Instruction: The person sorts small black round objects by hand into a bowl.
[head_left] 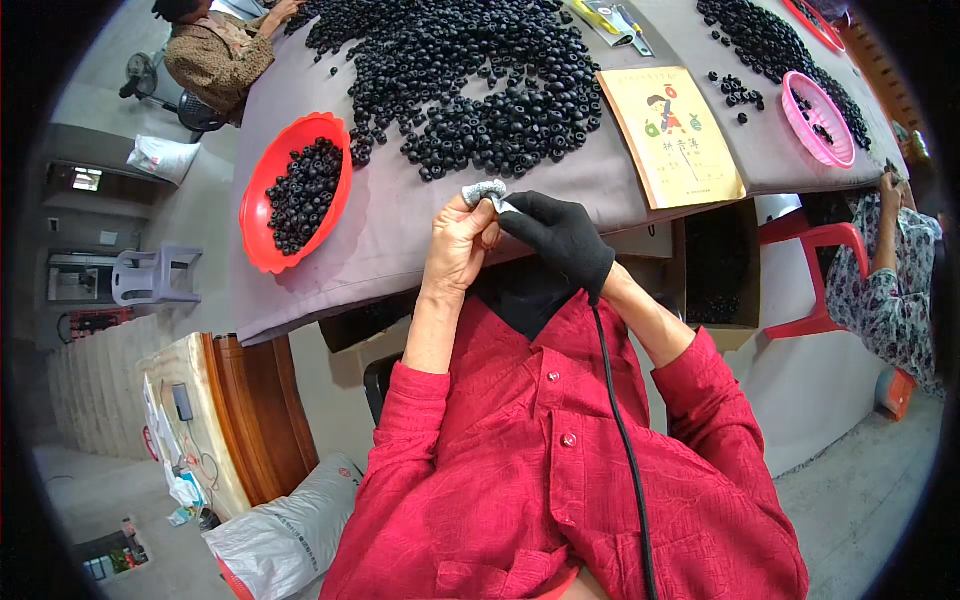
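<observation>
In front of my chest, at the table's near edge, my two hands meet. A grey-white wrapping [484, 192] covers a fingertip of my bare left hand [460, 245], whose fingers are curled in and closed. My right hand [568, 245] wears a black glove with a dark cord hanging from its wrist. Its fingers pinch a small white strip [503, 204] beside the wrapped finger. Whether my left fingers also grip something, I cannot make out. Just beyond lies a wide heap of black beads [490, 110] with holes, spread on the grey tablecloth [390, 225].
At left, a red scalloped bowl [262, 235] holds black beads. A yellow booklet [672, 140] lies right of the heap, with a pink basket [840, 150] farther right. People sit at the far left and right. Below the table stands a cardboard box [735, 335]; a red chair [815, 245] is nearby.
</observation>
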